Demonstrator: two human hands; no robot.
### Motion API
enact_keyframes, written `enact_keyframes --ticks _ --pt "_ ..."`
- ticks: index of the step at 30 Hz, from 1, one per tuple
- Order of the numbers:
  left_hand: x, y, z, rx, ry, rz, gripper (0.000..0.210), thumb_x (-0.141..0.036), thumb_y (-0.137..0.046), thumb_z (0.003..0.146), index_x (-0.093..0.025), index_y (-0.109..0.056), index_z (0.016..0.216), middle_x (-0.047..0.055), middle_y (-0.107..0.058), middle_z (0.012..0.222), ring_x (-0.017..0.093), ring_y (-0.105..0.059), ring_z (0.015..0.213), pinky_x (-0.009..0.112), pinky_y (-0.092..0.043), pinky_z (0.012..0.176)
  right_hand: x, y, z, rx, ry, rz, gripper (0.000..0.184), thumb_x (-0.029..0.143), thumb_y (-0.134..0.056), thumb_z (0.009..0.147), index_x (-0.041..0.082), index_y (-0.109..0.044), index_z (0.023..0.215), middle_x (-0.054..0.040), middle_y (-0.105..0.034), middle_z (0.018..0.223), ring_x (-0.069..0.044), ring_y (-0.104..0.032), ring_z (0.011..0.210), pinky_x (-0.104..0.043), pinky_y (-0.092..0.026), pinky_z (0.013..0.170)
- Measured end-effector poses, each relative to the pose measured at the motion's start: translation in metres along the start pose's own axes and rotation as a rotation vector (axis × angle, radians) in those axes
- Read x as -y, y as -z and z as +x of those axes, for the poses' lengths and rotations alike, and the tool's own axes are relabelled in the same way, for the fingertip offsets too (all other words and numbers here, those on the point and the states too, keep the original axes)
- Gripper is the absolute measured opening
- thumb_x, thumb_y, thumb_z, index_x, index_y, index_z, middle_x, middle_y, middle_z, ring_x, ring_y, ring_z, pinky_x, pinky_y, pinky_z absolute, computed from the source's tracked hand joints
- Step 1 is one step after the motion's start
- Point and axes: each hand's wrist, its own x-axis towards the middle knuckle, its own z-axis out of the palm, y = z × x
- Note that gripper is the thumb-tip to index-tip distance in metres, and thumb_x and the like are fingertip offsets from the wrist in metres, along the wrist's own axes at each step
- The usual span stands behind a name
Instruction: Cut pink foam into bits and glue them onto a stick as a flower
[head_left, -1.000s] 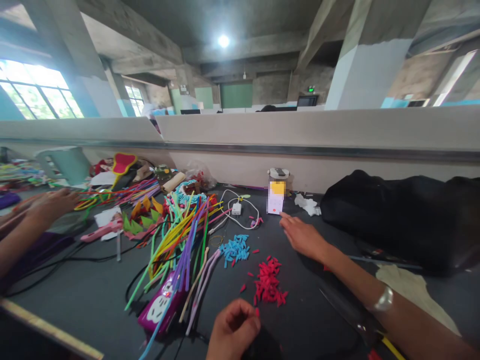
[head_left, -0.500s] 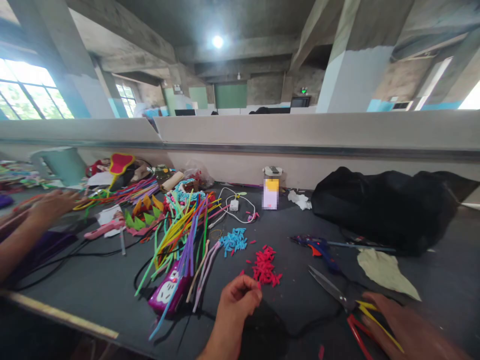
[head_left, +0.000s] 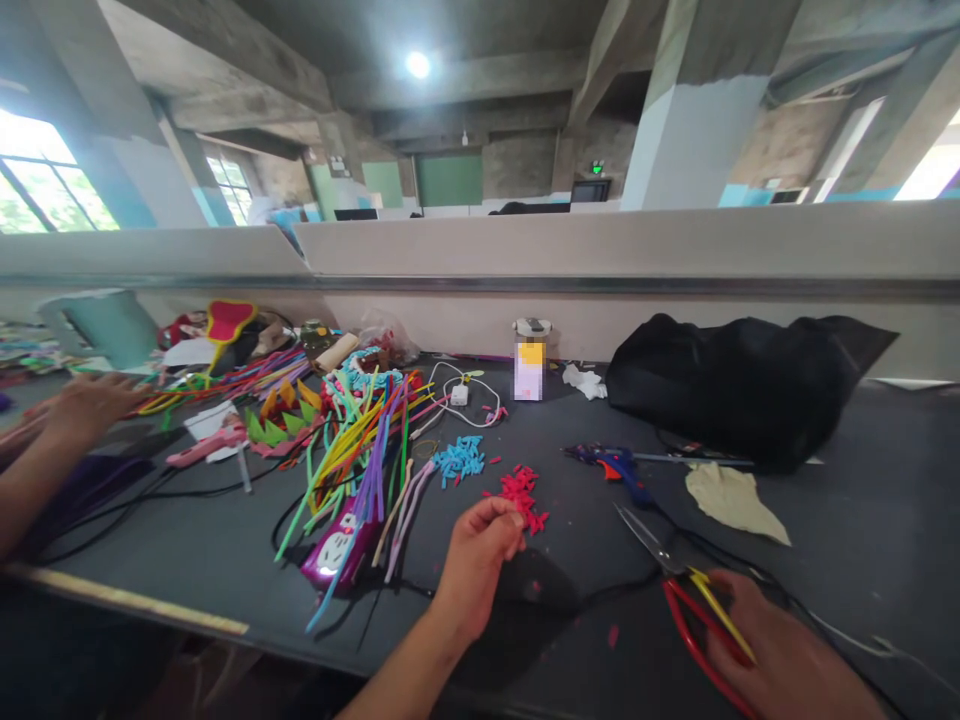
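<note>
Operator: Where are the scissors [head_left: 670, 562]?

Guide: They're at the right of the dark tabletop [head_left: 862, 500], blade tips pointing away and to your left, nearer you than the blue glue gun [head_left: 630, 478].

Operator: How should I handle them?

Guide: I'd settle your grip well down both handles before the blades part. A black cord [head_left: 694, 538] runs just beside the handles, so I'd bring the scissors up clear of it rather than drag them across.

Operator: And my fingers?

Guide: Your right hand [head_left: 772, 640] is curled around the yellow handle, with the red one beside it. Whether the scissors are off the table, I can't tell. Your left hand [head_left: 480, 550] has thumb and fingertips pinched together, in front of the pile of red pieces [head_left: 517, 483]. Anything between them is too small to make out.

Operator: What lies farther out?

Guide: The blue pieces [head_left: 459, 458] sit past your left hand, near the loose pipe cleaners [head_left: 367, 470]. I'd keep both piles out of the blades' path.
</note>
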Motion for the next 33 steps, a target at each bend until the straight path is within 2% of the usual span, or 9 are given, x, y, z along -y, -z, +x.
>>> enact_keyframes --ticks 3,6,10,13,15,20,23,27,33 --pt "-0.002 -0.005 0.001 0.014 -0.014 -0.037 0.012 -0.022 -0.071 0.071 -0.015 -0.062 0.07 -0.006 -0.046 0.052 0.008 -0.042 0.054 0.024 -0.034 0.061 0.008 0.006 -0.005 0.106 -0.09 0.157 0.043 0.043 -0.055 0.072 0.027 -0.052 0.112 0.0003 -0.071 0.069 -0.022 -0.069 0.054 -0.03 -0.053 0.048" --pt "-0.004 -0.012 0.0 0.027 -0.014 -0.055 0.014 -0.024 -0.072 0.07 -0.015 -0.062 0.068 -0.006 -0.046 0.053 0.007 -0.04 0.052 0.024 -0.035 0.061 0.026 0.011 -0.008 0.171 -0.039 0.288 0.048 0.042 -0.056 0.078 0.026 -0.048 0.123 0.0008 -0.073 0.078 -0.018 -0.071 0.061 -0.023 -0.055 0.053" --pt "-0.006 -0.016 -0.003 0.029 0.019 -0.075 0.016 -0.025 -0.074 0.068 -0.015 -0.062 0.069 -0.004 -0.051 0.058 0.008 -0.044 0.055 0.023 -0.036 0.062 0.056 0.013 -0.007 -0.036 0.198 0.223 0.048 0.037 -0.052 0.086 0.024 -0.044 0.132 -0.0051 -0.074 0.103 -0.018 -0.073 0.084 -0.019 -0.057 0.067" --pt "-0.007 -0.016 -0.005 0.033 0.018 -0.094 0.015 -0.025 -0.075 0.068 -0.015 -0.064 0.071 -0.003 -0.053 0.06 0.009 -0.047 0.057 0.024 -0.036 0.062 0.076 0.011 -0.002 -0.069 0.327 0.171 0.053 0.031 -0.047 0.09 0.023 -0.034 0.141 -0.0082 -0.066 0.12 -0.019 -0.068 0.102 -0.024 -0.056 0.081" --pt "-0.007 -0.016 -0.006 0.038 0.009 -0.117 0.014 -0.024 -0.075 0.069 -0.015 -0.064 0.07 -0.003 -0.052 0.059 0.009 -0.047 0.056 0.024 -0.037 0.061 0.087 0.01 0.0 -0.065 0.357 0.17 0.051 0.03 -0.044 0.091 0.023 -0.035 0.141 -0.0096 -0.063 0.125 -0.021 -0.065 0.109 -0.029 -0.056 0.086" --pt "-0.006 -0.019 -0.01 0.04 0.029 -0.155 0.013 -0.022 -0.075 0.07 -0.014 -0.065 0.072 -0.002 -0.056 0.065 0.009 -0.049 0.06 0.023 -0.038 0.063 0.116 0.005 0.002 -0.037 0.321 0.186 0.041 0.04 -0.053 0.088 0.025 -0.046 0.125 -0.0079 -0.07 0.105 -0.021 -0.07 0.091 -0.03 -0.059 0.071" --pt "-0.004 -0.019 -0.012 0.051 0.019 -0.149 0.013 -0.023 -0.074 0.072 -0.015 -0.065 0.073 -0.001 -0.057 0.065 0.009 -0.048 0.06 0.023 -0.038 0.063 0.127 0.003 0.002 -0.085 0.295 0.157 0.04 0.046 -0.051 0.088 0.024 -0.048 0.122 -0.0089 -0.07 0.102 -0.023 -0.07 0.09 -0.034 -0.059 0.071" --pt "-0.002 -0.02 -0.015 0.067 0.001 -0.14 0.012 -0.023 -0.073 0.072 -0.016 -0.063 0.074 -0.002 -0.055 0.063 0.009 -0.047 0.058 0.023 -0.036 0.06 0.131 0.002 0.002 -0.123 0.275 0.125 0.04 0.049 -0.049 0.09 0.024 -0.05 0.121 -0.0083 -0.07 0.101 -0.022 -0.07 0.087 -0.032 -0.059 0.07" --pt "0.002 -0.021 -0.014 0.028 -0.034 -0.13 0.013 -0.025 -0.073 0.073 -0.017 -0.063 0.074 -0.002 -0.058 0.066 0.01 -0.049 0.061 0.023 -0.037 0.061 0.127 0.0 0.001 -0.164 0.362 0.09 0.039 0.047 -0.05 0.091 0.023 -0.053 0.121 -0.0057 -0.072 0.097 -0.018 -0.071 0.084 -0.025 -0.057 0.066"
